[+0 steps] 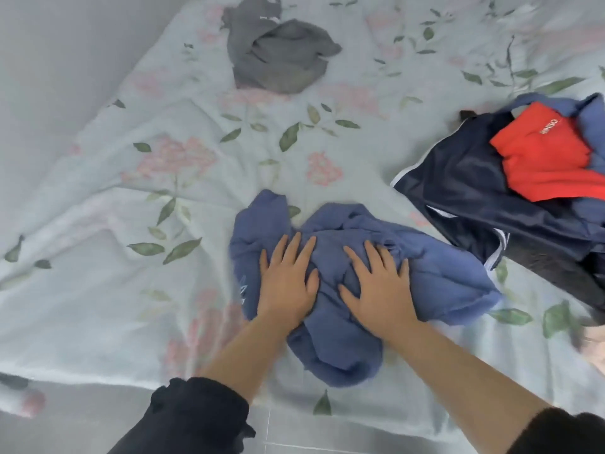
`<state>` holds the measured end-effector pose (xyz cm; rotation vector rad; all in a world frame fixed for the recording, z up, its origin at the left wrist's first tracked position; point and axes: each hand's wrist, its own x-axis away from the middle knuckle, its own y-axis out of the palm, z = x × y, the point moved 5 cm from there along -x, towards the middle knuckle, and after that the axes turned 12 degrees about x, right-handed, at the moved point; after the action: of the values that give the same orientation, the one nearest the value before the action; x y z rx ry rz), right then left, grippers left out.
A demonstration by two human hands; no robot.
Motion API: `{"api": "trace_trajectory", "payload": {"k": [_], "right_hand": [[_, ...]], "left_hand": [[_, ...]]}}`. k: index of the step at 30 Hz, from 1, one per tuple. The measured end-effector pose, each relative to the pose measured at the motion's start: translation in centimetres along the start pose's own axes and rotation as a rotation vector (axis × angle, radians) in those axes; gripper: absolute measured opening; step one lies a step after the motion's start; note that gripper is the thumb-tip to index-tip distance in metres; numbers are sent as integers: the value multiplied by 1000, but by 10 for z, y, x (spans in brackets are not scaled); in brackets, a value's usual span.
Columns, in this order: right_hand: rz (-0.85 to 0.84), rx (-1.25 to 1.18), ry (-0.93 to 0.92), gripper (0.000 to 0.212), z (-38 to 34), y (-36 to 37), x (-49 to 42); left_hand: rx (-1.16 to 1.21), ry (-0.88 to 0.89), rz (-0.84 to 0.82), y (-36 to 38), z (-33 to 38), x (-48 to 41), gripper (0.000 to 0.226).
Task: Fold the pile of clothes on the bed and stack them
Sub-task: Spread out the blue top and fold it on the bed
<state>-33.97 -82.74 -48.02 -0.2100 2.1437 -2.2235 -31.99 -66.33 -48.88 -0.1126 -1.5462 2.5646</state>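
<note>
The crumpled blue cotton garment (pixel 343 290), seemingly soft and light, is pressed by flat left hand (pixel 288 290) and right hand (pixel 376 293); its edges are best gripped.

We have only one view, from a wide-angle camera worn on the person's head. It faces forward and steeply down onto the bed (pixel 98 191) from above its near edge, and a strip of tiled floor (pixel 294 444) shows along the bottom. The camera sits close. Both forearms enter from the lower edge, and the left hand (pixel 286 283) and right hand (pixel 379 290) lie near the middle of the frame. The right edge cuts off the pile of clothes (pixel 491 198). The lower right corner is blurred, so we cannot tell what lies there.
</note>
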Motion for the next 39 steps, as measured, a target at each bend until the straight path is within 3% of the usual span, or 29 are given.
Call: {"api": "trace_trajectory", "payload": {"k": [3,8,13,20,28,32,36,39], "right_hand": [[209,30,5,63,-3,1,0],[278,16,9,55,-3,1,2],[261,-46,-65,37,1,-1,15],[208,-48,-118,32,6,-2,47],[229,-141,-201,25,10,-3,106],[261,-226,-229,24,10,-2,129],[260,-96,-291,21,9,-8,141],[320,-97,-168,25,15,-34,130]], "left_hand": [[126,58,201,-2,0,-1,54],[244,114,362,-12,4,8,43],[347,64,382,-14,13,29,30],[233,48,345,-5,26,73,21],[365,-38,242,-9,36,115,10],[452,-96,303,-10,36,131,30],[460,-39,351,-18,40,141,35],[383,105,412,-46,55,131,16]]}}
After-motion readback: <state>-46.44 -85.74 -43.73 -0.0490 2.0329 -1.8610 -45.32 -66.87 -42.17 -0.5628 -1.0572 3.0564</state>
